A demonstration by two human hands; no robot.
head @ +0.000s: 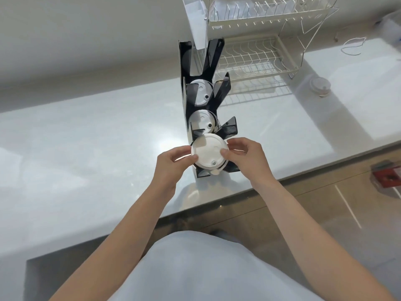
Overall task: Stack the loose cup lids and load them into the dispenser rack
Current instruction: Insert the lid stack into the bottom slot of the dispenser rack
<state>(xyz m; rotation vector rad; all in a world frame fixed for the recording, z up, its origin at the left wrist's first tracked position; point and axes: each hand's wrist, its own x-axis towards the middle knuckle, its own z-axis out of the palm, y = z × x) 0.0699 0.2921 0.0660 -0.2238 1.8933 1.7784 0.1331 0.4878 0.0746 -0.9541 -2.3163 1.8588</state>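
A black dispenser rack (pixel 227 129) with tiered slots stands on the white counter. Its nearest slot holds a stack of white cup lids (pixel 209 152). My left hand (pixel 173 164) pinches the stack's left rim and my right hand (pixel 244 156) pinches its right rim. The slot behind holds more white lids (pixel 202 121), and the one beyond that holds another lid stack (pixel 200 92). The farthest slot looks dark and I cannot make out what is in it.
A white wire dish rack (pixel 258 55) stands right behind the dispenser. A small clear lidded container (pixel 320 86) sits at the right. The counter edge (pixel 293 177) runs diagonally near my arms, with a red box (pixel 388 178) on the floor beyond it.
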